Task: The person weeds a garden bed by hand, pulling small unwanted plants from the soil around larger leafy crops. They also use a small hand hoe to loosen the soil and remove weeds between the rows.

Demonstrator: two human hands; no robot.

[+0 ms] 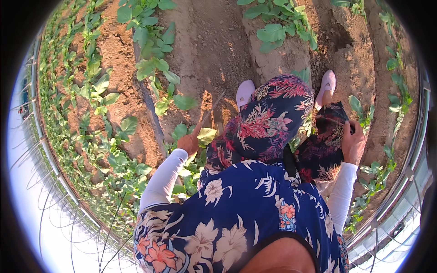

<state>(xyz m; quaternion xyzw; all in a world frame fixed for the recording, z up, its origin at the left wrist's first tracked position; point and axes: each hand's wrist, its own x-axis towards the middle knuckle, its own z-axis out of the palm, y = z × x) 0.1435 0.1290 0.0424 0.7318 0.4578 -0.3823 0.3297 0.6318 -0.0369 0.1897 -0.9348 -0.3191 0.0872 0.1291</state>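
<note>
My left hand [188,142], at the end of a white sleeve, is beside a yellowing leaf [206,135] of a leafy green plant. A thin stick-like object [213,107] extends up from its fingers over the soil; its kind is unclear and the grip is partly hidden. My right hand [353,140] pinches the dark floral trouser cloth [329,128] near my right knee. Both feet, in pale pink slip-on shoes [245,92], stand apart on the soil, one on each side of a planted row. My bent left leg covers part of that row.
Rows of leafy green plants [119,160] run along the left, with more plants ahead [273,32] and a row at the right [396,88]. A dark strip [150,102] lies beside the near left row. A hole [341,39] shows in the soil ahead of my right foot.
</note>
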